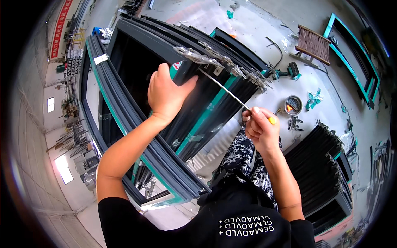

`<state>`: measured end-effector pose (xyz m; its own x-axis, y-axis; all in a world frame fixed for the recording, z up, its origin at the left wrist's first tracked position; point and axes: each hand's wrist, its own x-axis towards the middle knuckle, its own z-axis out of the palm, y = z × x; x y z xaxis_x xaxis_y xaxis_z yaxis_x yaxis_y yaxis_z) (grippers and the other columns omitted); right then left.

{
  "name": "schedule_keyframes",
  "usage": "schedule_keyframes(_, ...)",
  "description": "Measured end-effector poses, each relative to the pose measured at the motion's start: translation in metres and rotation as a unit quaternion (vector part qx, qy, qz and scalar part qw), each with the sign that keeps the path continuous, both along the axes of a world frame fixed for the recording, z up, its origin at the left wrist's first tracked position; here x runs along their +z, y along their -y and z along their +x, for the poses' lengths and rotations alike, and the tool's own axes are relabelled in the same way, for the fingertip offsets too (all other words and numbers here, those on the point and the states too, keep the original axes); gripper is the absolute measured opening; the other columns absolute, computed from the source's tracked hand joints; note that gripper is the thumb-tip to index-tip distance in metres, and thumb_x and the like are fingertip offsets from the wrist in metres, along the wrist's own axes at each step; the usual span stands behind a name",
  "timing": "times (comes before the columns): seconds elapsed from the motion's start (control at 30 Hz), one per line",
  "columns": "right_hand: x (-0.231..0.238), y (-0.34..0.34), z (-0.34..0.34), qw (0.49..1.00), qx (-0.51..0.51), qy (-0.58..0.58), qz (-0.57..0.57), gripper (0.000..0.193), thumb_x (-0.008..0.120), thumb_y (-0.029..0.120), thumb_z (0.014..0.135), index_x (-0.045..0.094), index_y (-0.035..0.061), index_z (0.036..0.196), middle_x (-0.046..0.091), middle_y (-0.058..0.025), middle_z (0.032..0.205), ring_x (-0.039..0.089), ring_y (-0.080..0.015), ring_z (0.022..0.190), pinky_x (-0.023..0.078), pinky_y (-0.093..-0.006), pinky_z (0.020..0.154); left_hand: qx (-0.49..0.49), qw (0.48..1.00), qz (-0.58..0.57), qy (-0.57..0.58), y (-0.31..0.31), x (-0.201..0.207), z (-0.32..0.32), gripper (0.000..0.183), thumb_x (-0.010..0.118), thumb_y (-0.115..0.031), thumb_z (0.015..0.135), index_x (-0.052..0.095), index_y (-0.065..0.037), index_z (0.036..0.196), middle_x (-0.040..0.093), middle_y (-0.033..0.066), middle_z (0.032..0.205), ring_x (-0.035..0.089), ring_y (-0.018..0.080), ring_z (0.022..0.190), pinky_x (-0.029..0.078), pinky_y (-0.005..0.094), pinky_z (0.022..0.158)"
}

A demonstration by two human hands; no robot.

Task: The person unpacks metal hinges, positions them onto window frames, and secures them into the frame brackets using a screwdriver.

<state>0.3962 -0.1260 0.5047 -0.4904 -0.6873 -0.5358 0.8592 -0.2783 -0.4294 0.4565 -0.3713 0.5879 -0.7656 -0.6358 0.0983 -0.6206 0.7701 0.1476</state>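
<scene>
My left hand (167, 93) is wrapped over the edge of a dark grey window frame (151, 41), thumb on the near side. This frame stands upright at the front of a row of similar frames. In my right hand (262, 129) is a long-shafted screwdriver (225, 89); the yellow end of its handle shows beside the fingers. Its tip reaches the frame's end face, just below a silver metal hinge arm (198, 57). Whether the tip sits in a screw is too small to tell. Green tape strips (202, 118) run along the frame faces.
Large dark frames (124, 111) lean close under my left forearm. On the floor to the right are a cordless drill (287, 72), a round tin of small parts (293, 105) and crumpled green film (313, 99). Another frame stack (318, 159) stands beside my right arm.
</scene>
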Motion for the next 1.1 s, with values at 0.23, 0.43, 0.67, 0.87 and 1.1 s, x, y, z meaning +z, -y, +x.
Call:
schedule_keyframes(0.23, 0.006, -0.021, -0.004, 0.948, -0.006, -0.292, 0.122, 0.021, 0.068, 0.015, 0.093, 0.071, -0.0046, 0.099, 0.062, -0.0047, 0.066, 0.054, -0.0107, 0.053, 0.042, -0.0235, 0.051, 0.024, 0.999, 0.014, 0.022, 0.0, -0.003, -0.003, 0.055, 0.083, -0.044, 0.07, 0.052, -0.003, 0.09, 0.061, 0.0163, 0.088, 0.06, 0.0378, 0.086, 0.048, 0.047, 0.071)
schedule_keyframes(0.43, -0.02, -0.05, -0.008, 0.78, -0.035, -0.591, 0.204, 0.014, 0.076, 0.008, 0.081, 0.071, 0.0009, 0.092, 0.069, -0.0121, 0.075, 0.066, -0.0252, 0.061, 0.052, -0.0339, 0.057, -0.046, 0.996, 0.075, 0.02, 0.01, 0.003, 0.0, 0.054, 0.083, -0.034, 0.073, 0.051, 0.0, 0.1, 0.065, 0.0214, 0.095, 0.064, 0.0403, 0.089, 0.05, 0.0445, 0.078)
schedule_keyframes(0.67, -0.057, -0.024, -0.037, 0.707, -0.073, -0.682, 0.173, 0.018, 0.078, 0.01, 0.077, 0.068, 0.0032, 0.089, 0.059, -0.0063, 0.061, 0.059, -0.0224, 0.053, 0.047, -0.0335, 0.049, -0.009, 0.986, 0.164, -0.005, 0.018, 0.007, 0.005, 0.044, 0.07, -0.03, 0.088, 0.056, -0.002, 0.119, 0.06, 0.0049, 0.104, 0.055, 0.0135, 0.094, 0.045, 0.0295, 0.088)
schedule_keyframes(0.87, -0.065, -0.017, -0.046, 0.7, -0.086, -0.695, 0.14, 0.018, 0.079, 0.009, 0.076, 0.066, 0.0024, 0.088, 0.056, -0.0056, 0.058, 0.058, -0.0221, 0.05, 0.046, -0.0332, 0.047, 0.056, 0.965, 0.255, 0.028, 0.026, 0.006, 0.006, 0.045, 0.067, -0.039, 0.091, 0.06, 0.0, 0.112, 0.06, 0.0038, 0.101, 0.053, 0.0126, 0.093, 0.043, 0.0289, 0.088)
schedule_keyframes(1.1, -0.063, -0.017, -0.054, 0.676, -0.086, -0.721, 0.124, 0.019, 0.078, 0.009, 0.075, 0.066, 0.0015, 0.087, 0.055, -0.0048, 0.057, 0.057, -0.021, 0.049, 0.045, -0.0329, 0.045, 0.042, 0.969, 0.241, 0.022, 0.026, 0.006, 0.008, 0.047, 0.064, -0.042, 0.093, 0.06, 0.001, 0.113, 0.06, 0.0038, 0.101, 0.052, 0.0128, 0.094, 0.042, 0.0288, 0.089)
